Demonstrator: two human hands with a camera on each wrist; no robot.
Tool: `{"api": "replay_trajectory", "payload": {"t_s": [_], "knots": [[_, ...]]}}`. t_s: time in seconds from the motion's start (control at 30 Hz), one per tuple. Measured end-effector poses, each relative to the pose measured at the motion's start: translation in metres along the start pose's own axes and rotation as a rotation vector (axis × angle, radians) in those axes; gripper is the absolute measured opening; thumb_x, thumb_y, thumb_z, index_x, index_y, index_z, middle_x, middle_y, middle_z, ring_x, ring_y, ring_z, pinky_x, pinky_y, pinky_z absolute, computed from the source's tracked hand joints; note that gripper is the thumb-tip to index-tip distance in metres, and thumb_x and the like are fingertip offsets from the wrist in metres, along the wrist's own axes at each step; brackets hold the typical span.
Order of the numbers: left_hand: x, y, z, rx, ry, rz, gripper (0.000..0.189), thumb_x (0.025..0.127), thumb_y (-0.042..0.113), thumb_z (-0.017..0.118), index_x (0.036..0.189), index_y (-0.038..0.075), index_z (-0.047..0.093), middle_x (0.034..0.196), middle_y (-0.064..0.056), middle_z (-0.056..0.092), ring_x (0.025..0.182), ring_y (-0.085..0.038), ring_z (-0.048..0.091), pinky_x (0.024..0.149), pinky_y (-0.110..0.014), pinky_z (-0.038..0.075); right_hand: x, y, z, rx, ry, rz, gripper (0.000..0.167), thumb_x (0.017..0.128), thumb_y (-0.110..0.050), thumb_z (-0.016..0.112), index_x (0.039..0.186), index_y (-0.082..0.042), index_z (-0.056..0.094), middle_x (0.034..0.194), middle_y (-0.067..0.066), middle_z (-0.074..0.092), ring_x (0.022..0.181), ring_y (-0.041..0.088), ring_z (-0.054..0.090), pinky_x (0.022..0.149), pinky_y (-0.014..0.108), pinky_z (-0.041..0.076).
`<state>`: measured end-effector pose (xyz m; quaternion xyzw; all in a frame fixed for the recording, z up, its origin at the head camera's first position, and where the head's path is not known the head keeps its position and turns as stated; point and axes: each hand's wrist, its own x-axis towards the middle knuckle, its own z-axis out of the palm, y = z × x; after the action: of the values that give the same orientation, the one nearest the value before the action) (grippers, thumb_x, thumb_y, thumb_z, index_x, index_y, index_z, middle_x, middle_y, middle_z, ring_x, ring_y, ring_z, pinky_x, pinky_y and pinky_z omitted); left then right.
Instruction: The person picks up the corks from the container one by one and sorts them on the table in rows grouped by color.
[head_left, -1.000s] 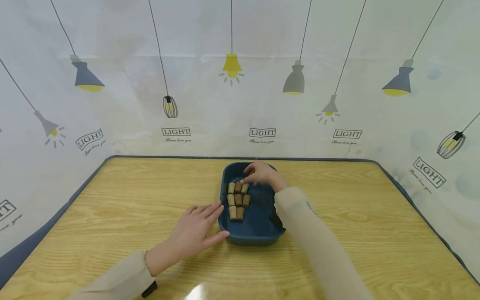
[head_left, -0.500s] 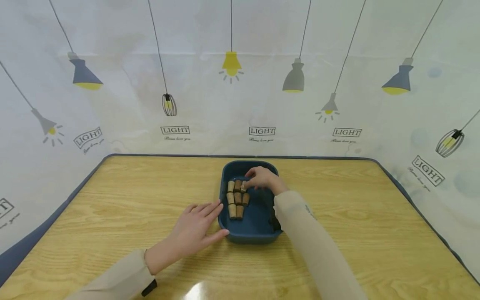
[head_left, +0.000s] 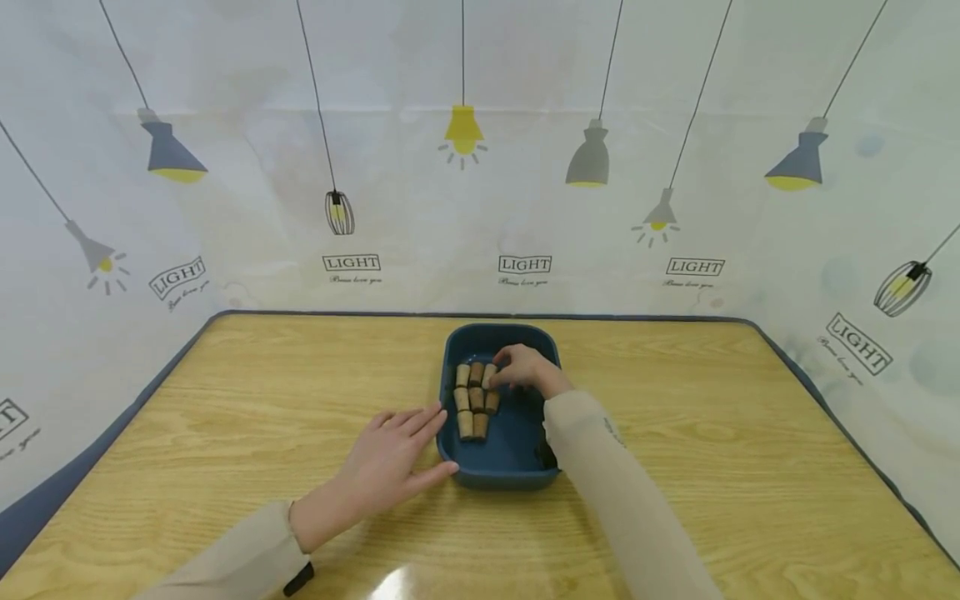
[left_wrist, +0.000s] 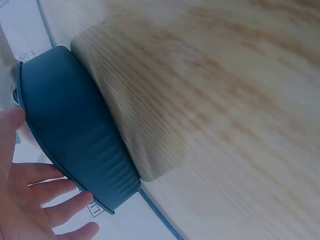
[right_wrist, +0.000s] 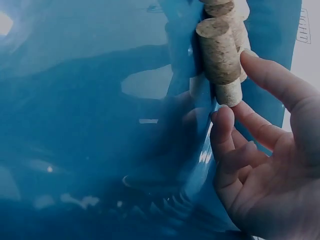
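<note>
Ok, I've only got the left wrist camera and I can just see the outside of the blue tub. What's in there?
Observer: There are corks set in rows inside the blue tub. The head camera shows them.
Operator: Cool! What's the other hand next to?
Observer: The right hand reaches into the tub, next to the right end of the far row.
Operator: Has every row got the same number?
Observer: No. The row nearest the person has two corks, and the other two rows have three each.
</note>
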<state>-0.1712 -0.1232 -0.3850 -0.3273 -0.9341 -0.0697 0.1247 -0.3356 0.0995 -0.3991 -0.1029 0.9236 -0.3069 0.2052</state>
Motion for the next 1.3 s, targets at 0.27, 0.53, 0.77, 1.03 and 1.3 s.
{"api": "replay_trajectory", "payload": {"t_s": [0.27,0.53,0.77,1.03,1.3], "knots": [[-0.001,-0.001,0.002,-0.003,0.008,0.0,0.067,0.085,0.059,0.039,0.13,0.01,0.046,0.132,-0.006,0.041,0.113,-0.023,0.044,0.087,-0.046,0.036,-0.021,-0.018,0.001,-0.074,0.05,-0.002,0.046,0.077,-0.025,0.068,0.114,-0.002,0.054,0.093,0.008,0.056,0.072,0.021,0.057,0.063,0.031,0.045],[-0.001,-0.001,0.003,0.003,0.014,0.0,0.068,0.085,0.06,0.038,0.13,0.01,0.046,0.132,-0.005,0.042,0.113,-0.022,0.045,0.087,-0.044,0.036,-0.02,-0.019,0.004,-0.149,0.093,0.027,0.044,0.074,-0.028,0.069,0.111,-0.007,0.057,0.101,0.007,0.056,0.079,0.019,0.054,0.071,0.035,0.044],[-0.001,-0.001,0.003,-0.003,0.016,0.002,0.067,0.085,0.059,0.039,0.13,0.01,0.046,0.132,-0.006,0.042,0.113,-0.023,0.045,0.087,-0.044,0.036,-0.018,-0.019,0.005,-0.19,0.106,0.035,0.043,0.076,-0.031,0.068,0.112,-0.009,0.058,0.107,0.007,0.055,0.089,0.021,0.052,0.076,0.038,0.042],[-0.001,0.0,0.003,0.007,0.015,0.004,0.067,0.085,0.059,0.039,0.13,0.01,0.046,0.132,-0.005,0.041,0.113,-0.023,0.045,0.086,-0.044,0.037,-0.019,-0.02,0.004,-0.187,0.132,0.036,0.04,0.076,-0.031,0.068,0.109,-0.009,0.061,0.102,0.004,0.058,0.087,0.02,0.053,0.075,0.038,0.043],[-0.001,0.0,0.003,0.003,0.017,0.004,0.067,0.085,0.059,0.039,0.13,0.01,0.046,0.132,-0.005,0.042,0.112,-0.023,0.046,0.086,-0.044,0.037,-0.019,-0.02,0.002,-0.164,0.177,-0.061,0.039,0.077,-0.031,0.067,0.107,-0.007,0.062,0.095,0.004,0.059,0.084,0.019,0.054,0.074,0.037,0.044]]}}
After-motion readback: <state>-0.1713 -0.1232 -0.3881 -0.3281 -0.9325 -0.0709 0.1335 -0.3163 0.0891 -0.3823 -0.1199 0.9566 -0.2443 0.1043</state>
